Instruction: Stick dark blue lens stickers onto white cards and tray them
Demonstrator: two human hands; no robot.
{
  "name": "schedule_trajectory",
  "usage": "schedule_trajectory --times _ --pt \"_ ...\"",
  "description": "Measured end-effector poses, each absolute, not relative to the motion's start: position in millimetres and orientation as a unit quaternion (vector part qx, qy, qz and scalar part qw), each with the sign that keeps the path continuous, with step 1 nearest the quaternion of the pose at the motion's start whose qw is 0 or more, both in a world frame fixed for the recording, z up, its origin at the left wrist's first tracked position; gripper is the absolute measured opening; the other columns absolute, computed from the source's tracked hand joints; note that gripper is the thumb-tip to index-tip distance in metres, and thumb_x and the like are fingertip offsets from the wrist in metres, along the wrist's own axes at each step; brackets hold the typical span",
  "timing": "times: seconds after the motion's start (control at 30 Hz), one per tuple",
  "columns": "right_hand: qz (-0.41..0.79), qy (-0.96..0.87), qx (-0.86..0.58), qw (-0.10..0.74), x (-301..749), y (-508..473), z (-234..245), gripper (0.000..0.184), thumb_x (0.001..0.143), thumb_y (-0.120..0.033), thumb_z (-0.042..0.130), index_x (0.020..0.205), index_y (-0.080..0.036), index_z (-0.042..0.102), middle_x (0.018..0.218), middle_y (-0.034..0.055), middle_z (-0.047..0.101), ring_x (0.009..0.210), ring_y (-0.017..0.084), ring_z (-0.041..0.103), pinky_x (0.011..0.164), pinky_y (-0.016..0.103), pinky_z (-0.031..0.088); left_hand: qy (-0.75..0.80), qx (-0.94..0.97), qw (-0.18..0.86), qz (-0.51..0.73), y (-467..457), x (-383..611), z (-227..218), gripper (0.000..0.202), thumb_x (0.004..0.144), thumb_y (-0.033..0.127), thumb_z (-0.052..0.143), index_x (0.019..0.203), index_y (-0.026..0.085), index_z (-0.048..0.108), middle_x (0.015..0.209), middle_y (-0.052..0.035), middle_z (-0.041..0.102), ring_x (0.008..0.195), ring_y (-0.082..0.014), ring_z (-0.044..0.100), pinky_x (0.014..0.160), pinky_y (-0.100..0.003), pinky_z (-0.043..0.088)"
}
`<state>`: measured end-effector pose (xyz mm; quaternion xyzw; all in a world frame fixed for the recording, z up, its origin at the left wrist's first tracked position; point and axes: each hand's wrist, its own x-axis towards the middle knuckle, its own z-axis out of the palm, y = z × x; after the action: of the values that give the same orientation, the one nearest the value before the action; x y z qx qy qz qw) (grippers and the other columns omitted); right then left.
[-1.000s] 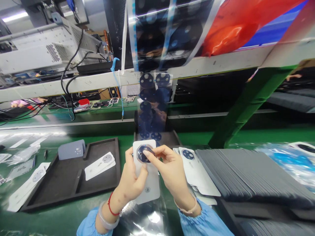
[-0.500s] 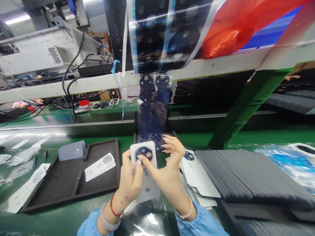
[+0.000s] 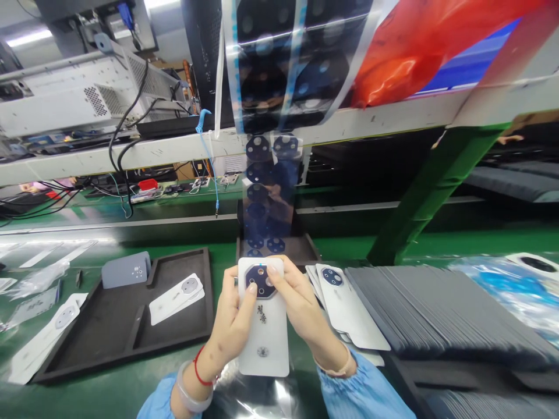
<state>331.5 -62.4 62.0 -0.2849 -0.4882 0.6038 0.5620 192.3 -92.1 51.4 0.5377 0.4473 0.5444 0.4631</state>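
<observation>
A white phone back panel point(image 3: 263, 343) is held upright in front of me, with a dark blue camera sticker point(image 3: 261, 281) on its upper part. My left hand point(image 3: 233, 311) grips its left edge, the thumb pressing on the sticker's lower left. On the other side my right hand point(image 3: 301, 297) clasps the top right edge, its thumb on the sticker's upper right. Behind the panel hangs a clear strip point(image 3: 271, 198) bearing more dark camera stickers. Just right of my right hand lies a pile of white panels point(image 3: 353, 308), the top one with a dark sticker.
At left, a black tray point(image 3: 96, 337) holds white panels point(image 3: 177, 298) and a grey-blue panel point(image 3: 124, 270). More white panels point(image 3: 48, 337) lean on its left rim. A long row of grey panels point(image 3: 445, 308) stands at right. A green post point(image 3: 437, 192) and a white shelf edge point(image 3: 174, 148) rise behind.
My right hand has come from open fingers above the panel to gripping its right edge. The panel has shifted slightly down and right and now faces me more squarely.
</observation>
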Motion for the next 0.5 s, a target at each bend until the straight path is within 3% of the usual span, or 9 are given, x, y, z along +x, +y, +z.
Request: schedule_trajectory --times 0.17,0.33,0.5 --pt "0.649 -0.488 -0.24 0.532 331.5 -65.6 64.5 0.043 0.09 -0.053 0.073 0.121 -0.026 0.06 0.088 -0.0003 0.069 0.077 0.017 0.065 0.069 0.026 0.051 0.444 0.547 0.453 0.547 -92.2 188.7 53.2 0.034 0.1 0.049 0.05 0.122 0.024 0.043 0.1 -0.0058 0.07 0.078 -0.0193 0.069 0.062 -0.028 0.052" --pt "0.629 -0.445 -0.255 0.584 321.9 -65.3 61.1 0.031 0.082 -0.045 0.082 0.086 -0.021 0.063 0.076 -0.003 0.067 0.068 0.013 0.061 0.066 0.023 0.048 0.468 0.631 0.336 0.52 -93.9 189.9 50.3 0.035 0.097 0.039 0.057 0.125 0.022 0.045 0.1 -0.0074 0.069 0.081 -0.023 0.07 0.063 -0.031 0.052" --pt "0.624 -0.44 -0.26 0.592 321.6 -63.4 60.3 0.028 0.086 -0.046 0.077 0.085 -0.02 0.065 0.076 -0.0015 0.07 0.067 0.014 0.061 0.063 0.023 0.048 0.451 0.646 0.359 0.5 -98.6 188.7 53.2 0.035 0.099 0.037 0.052 0.129 0.022 0.042 0.103 -0.0076 0.068 0.08 -0.0214 0.069 0.066 -0.032 0.053"
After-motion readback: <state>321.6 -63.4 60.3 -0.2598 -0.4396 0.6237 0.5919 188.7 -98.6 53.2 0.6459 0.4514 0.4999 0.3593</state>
